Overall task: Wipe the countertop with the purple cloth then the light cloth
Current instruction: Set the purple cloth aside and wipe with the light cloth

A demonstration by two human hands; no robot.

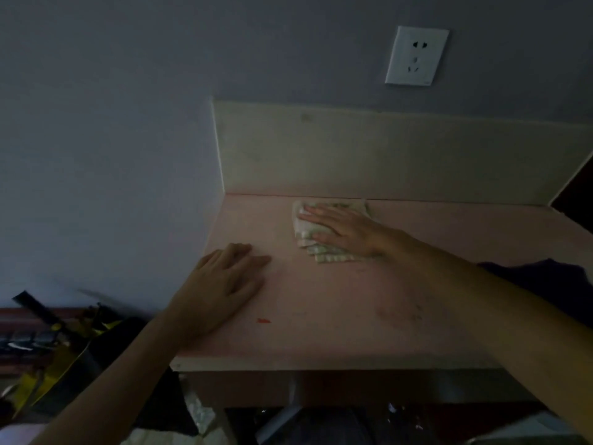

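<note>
The pink countertop (337, 300) fills the middle of the dim view. A folded light cloth (308, 229) with a pale green pattern lies near the back of it, close to the upstand. My right hand (346, 229) lies flat on this cloth, fingers spread and pointing left. My left hand (221, 284) rests palm down on the counter's left part, holding nothing. A dark purple cloth (552, 281) lies bunched at the counter's right edge, partly behind my right forearm.
A small red mark (263, 321) sits near the front edge, and faint dark smudges (401, 313) to its right. A cream upstand (385, 155) backs the counter below a wall socket (416, 55). Clutter with yellow-black items (57, 335) lies lower left.
</note>
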